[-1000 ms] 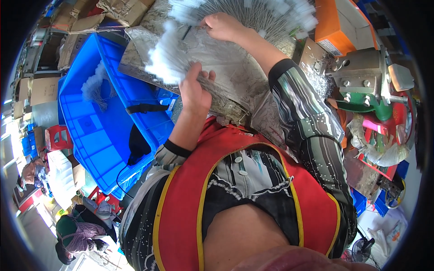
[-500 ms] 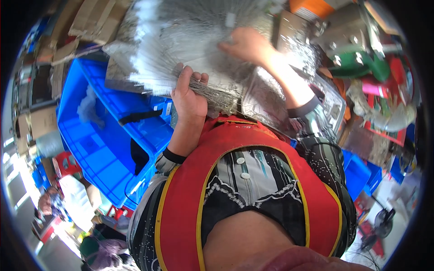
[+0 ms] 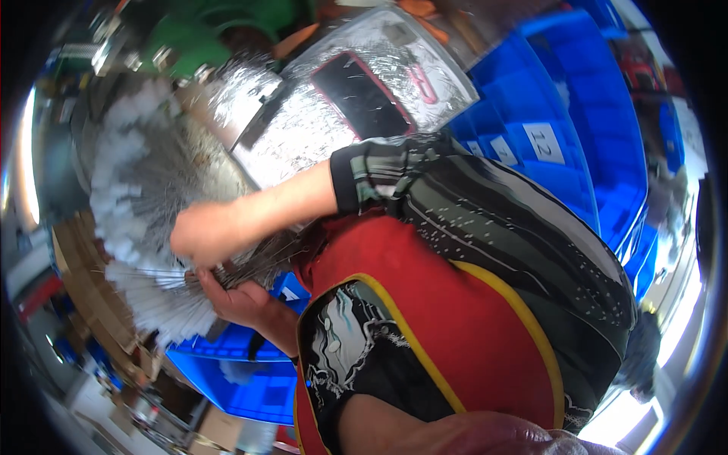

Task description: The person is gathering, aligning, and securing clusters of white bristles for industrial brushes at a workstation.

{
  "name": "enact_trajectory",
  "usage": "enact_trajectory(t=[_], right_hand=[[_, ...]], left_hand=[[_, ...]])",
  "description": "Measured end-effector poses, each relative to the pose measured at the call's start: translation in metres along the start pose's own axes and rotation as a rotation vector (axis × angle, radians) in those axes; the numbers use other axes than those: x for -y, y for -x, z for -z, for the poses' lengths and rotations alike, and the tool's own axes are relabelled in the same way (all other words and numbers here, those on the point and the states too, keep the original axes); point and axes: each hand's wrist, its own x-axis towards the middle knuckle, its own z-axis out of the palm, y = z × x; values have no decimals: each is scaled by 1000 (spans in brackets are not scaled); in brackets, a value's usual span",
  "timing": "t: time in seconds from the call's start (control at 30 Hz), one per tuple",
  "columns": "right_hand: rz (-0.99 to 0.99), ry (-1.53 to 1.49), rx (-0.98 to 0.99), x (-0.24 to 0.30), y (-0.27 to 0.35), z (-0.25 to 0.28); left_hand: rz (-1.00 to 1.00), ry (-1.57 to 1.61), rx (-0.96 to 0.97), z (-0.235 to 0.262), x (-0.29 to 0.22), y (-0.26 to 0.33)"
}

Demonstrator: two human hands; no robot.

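Observation:
My left hand (image 3: 236, 299) is closed around the stems of a bundle of thin wire brushes (image 3: 163, 292), whose white bristle ends fan out away from me. Close above it, my right hand (image 3: 203, 233) reaches across from the right with its fingers curled down by the stems. It is smeared by motion, and what its fingertips hold is hidden. Beyond both hands lies a large pile of similar white-tipped wire brushes (image 3: 129, 163), their grey stems pointing inward.
A clear plastic tray (image 3: 292, 155) strewn with loose wire bits holds a dark phone (image 3: 362, 95) with a pink edge. Blue bins (image 3: 523, 98) stand at right; another blue bin (image 3: 265, 390) is below my left hand. Cardboard (image 3: 95, 292) lies left, something green (image 3: 197, 34) at the top.
The view has swung to the right, bringing the tray and phone into sight. My right hand has come from over the brush pile to just beside my left hand, which still grips the bundle.

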Motion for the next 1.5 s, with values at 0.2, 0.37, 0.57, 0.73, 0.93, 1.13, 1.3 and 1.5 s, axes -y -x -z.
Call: enact_trajectory(t=[0.2, 0.37, 0.57, 0.73, 0.93, 1.13, 1.3, 1.5], right_hand=[[223, 154, -255, 23, 9, 15], [260, -44, -526, 28, 5, 26], [517, -230, -869, 62, -14, 56], [317, -350, -541, 62, -3, 55], [141, -72, -457, 30, 4, 12], [365, -95, -544, 48, 2, 28], [286, -50, -547, 14, -9, -28], [373, -167, -453, 43, -6, -13]], left_hand=[[-3, -245, 222, -32, 26, -10], [20, -390, 360, -58, 46, -7], [10, -502, 442, -82, 70, -5], [13, -581, 516, -103, 85, 3], [-9, -705, 532, -113, 97, 11], [-56, -841, 508, -116, 99, 11], [-99, -843, 482, -145, 122, 11], [-61, -885, 439, -152, 141, 17]])
